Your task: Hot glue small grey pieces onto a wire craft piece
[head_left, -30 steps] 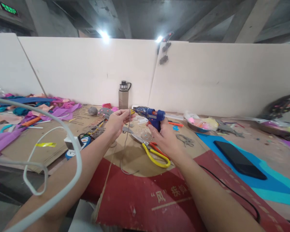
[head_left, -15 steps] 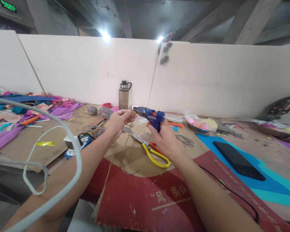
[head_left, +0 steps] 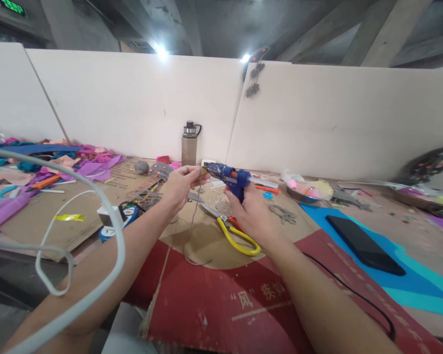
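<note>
My right hand (head_left: 251,212) is closed round the grip of a blue hot-glue gun (head_left: 229,177), whose nozzle points left. My left hand (head_left: 180,186) pinches the top end of a thin grey string (head_left: 191,227) right at the gun's nozzle. The string hangs down and curls on the cardboard sheet (head_left: 221,290) below. Yellow-and-red handled scissors (head_left: 232,233) lie on the cardboard just under my hands.
A water bottle (head_left: 189,144) stands by the white partition. A black phone (head_left: 359,244) lies on blue felt (head_left: 413,280) at right. Coloured felt scraps (head_left: 44,169) pile up at left. A white cable (head_left: 77,275) loops close to the camera. A bowl of pompoms (head_left: 308,191) sits behind the gun.
The glue gun has tilted slightly, its nozzle staying against the string end held by my left hand. Both hands remain almost in place.
</note>
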A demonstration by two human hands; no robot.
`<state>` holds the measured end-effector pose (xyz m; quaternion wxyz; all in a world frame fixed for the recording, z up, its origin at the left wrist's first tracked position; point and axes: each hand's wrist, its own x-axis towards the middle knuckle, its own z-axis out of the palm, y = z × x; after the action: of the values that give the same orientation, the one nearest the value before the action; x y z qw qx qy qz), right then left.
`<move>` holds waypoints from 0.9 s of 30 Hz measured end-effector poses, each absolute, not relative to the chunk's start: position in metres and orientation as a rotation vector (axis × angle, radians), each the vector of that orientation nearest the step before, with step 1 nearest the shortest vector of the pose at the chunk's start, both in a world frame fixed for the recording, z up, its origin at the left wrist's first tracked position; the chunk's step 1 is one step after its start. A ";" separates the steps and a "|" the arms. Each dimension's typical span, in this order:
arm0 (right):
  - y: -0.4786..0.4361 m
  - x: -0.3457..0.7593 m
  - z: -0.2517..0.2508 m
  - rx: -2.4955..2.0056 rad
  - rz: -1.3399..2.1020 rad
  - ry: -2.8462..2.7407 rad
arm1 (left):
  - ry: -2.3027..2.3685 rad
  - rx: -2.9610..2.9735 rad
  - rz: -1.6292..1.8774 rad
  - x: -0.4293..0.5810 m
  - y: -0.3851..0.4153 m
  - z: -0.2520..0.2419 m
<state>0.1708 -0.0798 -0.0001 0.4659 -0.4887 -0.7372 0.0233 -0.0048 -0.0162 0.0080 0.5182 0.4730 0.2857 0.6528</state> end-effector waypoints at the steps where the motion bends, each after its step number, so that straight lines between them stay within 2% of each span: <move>1: -0.080 0.171 0.000 -1.201 0.051 -1.810 | 0.682 1.135 1.570 -0.005 -0.017 0.008; 27: -0.081 0.169 0.000 -1.188 -0.028 -1.813 | 0.681 1.149 1.575 -0.005 -0.016 0.008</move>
<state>0.1687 -0.0813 0.0000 0.4678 -0.4845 -0.7391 -0.0115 -0.0053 -0.0160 0.0076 0.5127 0.4776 0.2831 0.6549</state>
